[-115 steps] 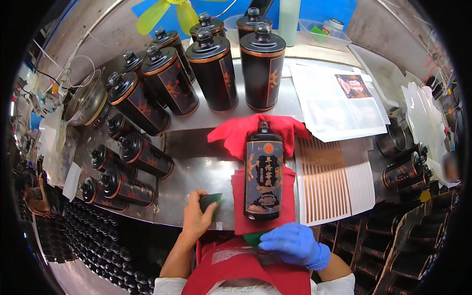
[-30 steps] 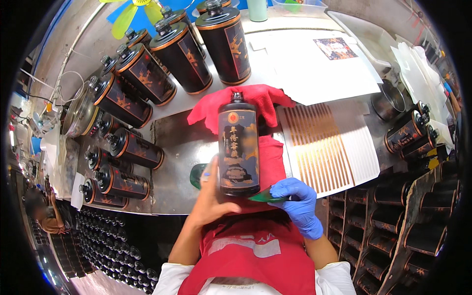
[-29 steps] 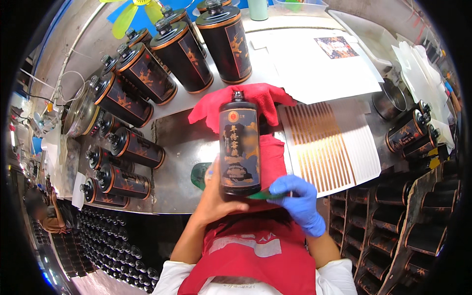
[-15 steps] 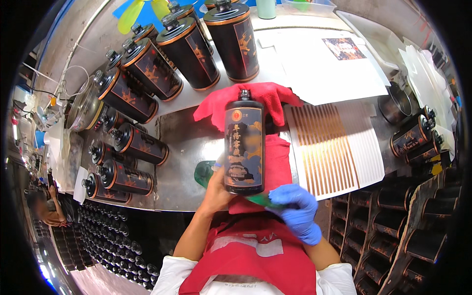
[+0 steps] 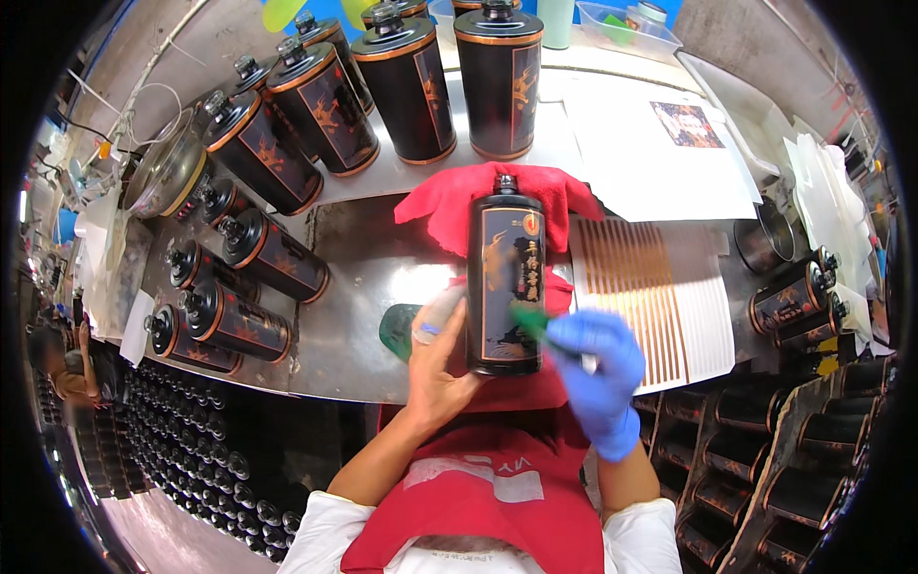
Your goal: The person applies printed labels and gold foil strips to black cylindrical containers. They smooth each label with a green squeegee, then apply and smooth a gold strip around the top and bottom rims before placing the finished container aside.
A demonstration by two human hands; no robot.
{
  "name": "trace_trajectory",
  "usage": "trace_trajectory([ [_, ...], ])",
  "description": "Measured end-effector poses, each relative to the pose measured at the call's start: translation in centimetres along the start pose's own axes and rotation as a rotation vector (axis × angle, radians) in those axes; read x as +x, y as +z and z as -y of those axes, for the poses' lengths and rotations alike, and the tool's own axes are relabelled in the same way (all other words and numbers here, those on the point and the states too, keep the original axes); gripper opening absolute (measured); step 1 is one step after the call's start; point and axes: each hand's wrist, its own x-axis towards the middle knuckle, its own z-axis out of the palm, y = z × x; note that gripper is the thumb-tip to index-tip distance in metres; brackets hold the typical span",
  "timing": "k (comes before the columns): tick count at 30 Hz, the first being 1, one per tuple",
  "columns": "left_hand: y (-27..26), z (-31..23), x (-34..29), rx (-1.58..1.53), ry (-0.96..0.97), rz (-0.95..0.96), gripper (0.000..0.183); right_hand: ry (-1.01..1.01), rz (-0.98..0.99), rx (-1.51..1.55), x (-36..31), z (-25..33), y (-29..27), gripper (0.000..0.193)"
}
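A black bottle with copper trim stands upright before me, its decorated front partly turned aside. My left hand is closed around its lower left side; a pale cover with a blue band shows on one finger. My right hand, in a blue glove, grips a green flat tool, possibly a scraper, whose end lies over the bottle's lower front. Motion blurs the tool, so its exact shape and contact are unclear. Behind and under the bottle lie red cloths.
Several similar bottles crowd the back and left of the metal table. A green flat piece lies left of my left hand. At right is a white sheet with copper strips, below white paper. Bottle racks stand lower right.
The bottle has turned, so its front panel shows a different side. My right hand has risen from beside the bottle's base, bringing the green tool over the lower front.
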Motion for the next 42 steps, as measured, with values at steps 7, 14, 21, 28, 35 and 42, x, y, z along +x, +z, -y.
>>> trace_trajectory([
  [7,-0.4,-0.2,0.1,0.062,0.068,-0.078,0.072,0.043,0.213,0.253,-2.2,2.1,-0.3,0.028],
  [14,-0.3,0.7,0.1,0.009,0.115,-0.124,0.071,0.095,0.197,0.331,-3.7,1.5,0.0,0.031],
  [21,-0.3,-0.8,0.6,0.005,0.131,-0.143,0.069,0.046,0.117,0.053,-0.6,-0.5,0.7,0.024],
  [28,-0.1,-0.1,0.7,-0.061,0.189,-0.222,0.068,0.229,-0.026,0.024,2.5,-1.0,0.4,0.025],
  [35,0.0,0.2,0.6,-0.074,0.177,-0.195,0.070,0.029,0.496,0.219,-1.7,3.6,-0.7,0.041],
  [42,-0.4,0.3,1.1,-0.088,0.192,-0.167,0.069,0.150,0.570,0.089,-1.3,3.5,-3.0,0.026],
])
